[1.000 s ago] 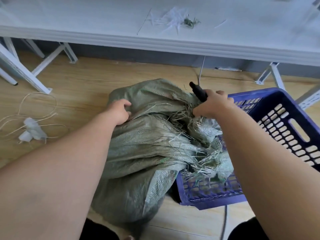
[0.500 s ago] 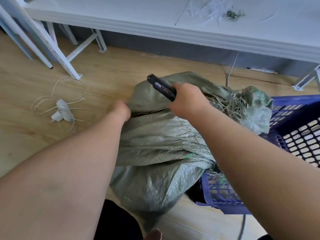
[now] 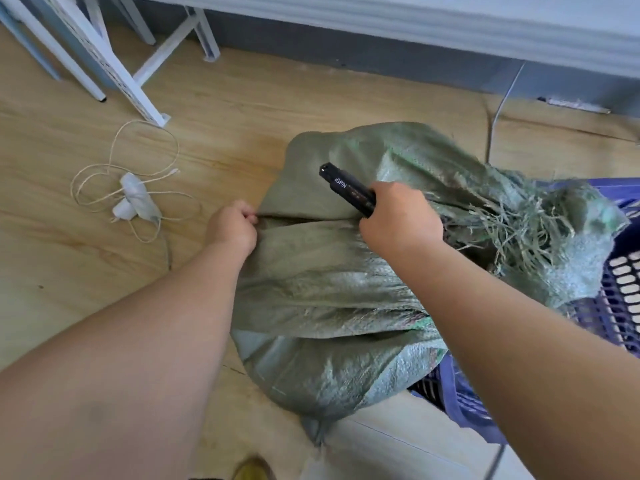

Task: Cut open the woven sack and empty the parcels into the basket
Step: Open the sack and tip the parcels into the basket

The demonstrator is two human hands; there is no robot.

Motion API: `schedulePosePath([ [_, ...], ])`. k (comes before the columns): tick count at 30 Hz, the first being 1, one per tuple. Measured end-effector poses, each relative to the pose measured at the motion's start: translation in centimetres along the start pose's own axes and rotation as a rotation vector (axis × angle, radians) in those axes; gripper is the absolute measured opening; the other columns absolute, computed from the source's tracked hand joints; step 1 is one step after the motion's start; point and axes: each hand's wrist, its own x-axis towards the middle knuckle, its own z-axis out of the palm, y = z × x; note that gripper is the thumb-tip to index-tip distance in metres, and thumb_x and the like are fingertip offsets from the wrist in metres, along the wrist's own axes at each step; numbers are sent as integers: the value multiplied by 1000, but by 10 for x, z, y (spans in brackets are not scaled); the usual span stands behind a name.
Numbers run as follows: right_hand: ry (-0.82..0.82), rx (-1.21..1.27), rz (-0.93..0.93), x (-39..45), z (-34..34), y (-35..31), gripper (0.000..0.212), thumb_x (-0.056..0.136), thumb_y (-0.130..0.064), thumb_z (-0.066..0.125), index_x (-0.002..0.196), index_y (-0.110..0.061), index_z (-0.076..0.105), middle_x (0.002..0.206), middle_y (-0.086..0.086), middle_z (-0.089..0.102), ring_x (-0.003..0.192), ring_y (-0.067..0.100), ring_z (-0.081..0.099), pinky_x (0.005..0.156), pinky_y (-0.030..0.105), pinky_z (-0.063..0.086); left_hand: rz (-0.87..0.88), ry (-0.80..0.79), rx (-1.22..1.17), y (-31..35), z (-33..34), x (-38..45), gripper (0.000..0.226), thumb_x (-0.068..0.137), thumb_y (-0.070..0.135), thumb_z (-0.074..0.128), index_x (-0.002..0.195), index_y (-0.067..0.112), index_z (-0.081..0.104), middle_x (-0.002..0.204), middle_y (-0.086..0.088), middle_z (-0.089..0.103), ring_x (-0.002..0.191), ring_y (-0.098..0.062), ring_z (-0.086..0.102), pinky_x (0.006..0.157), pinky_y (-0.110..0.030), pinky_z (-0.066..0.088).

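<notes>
We're gripping the green woven sack (image 3: 329,292) on the wooden floor (image 3: 214,133) with our left hand (image 3: 231,226), our right hand (image 3: 401,221) clutching a black cutter (image 3: 348,189), frayed mouth draping over the blue basket (image 3: 620,296)

The right hand (image 3: 401,220), gripping the black cutter (image 3: 348,190), now sits on the sack's (image 3: 329,289) middle fold, away from the frayed mouth at 3 o'clock. The left hand (image 3: 232,225) now pinches that fold at 9 o'clock.
</notes>
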Motion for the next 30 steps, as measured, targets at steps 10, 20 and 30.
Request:
schedulePosePath([
  [10, -58, 213, 290, -44, -54, 20, 21, 88, -10, 55, 108, -16, 57, 91, 5, 59, 74, 27, 55, 60, 31, 43, 148, 195, -98, 68, -86, -101, 22, 99, 17, 39, 115, 9, 53, 108, -16, 63, 94, -39, 56, 72, -36, 37],
  [20, -376, 360, 398, -131, -172, 14, 21, 86, -25, 68, 104, -14, 68, 71, 1, 60, 59, 17, 54, 53, 25, 44, 205, -5, -22, 187, -197, -203, 19, 101, 23, 40, 111, 16, 54, 100, -5, 64, 89, -32, 57, 65, -28, 25],
  [30, 297, 753, 580, -222, -309, 6, 26, 81, -37, 72, 81, -21, 51, 101, 3, 57, 91, 19, 56, 79, 32, 43, 298, -535, -124, 297, -238, -302, 12, 92, 18, 60, 101, 18, 67, 93, 4, 67, 88, -17, 60, 79, -25, 45],
])
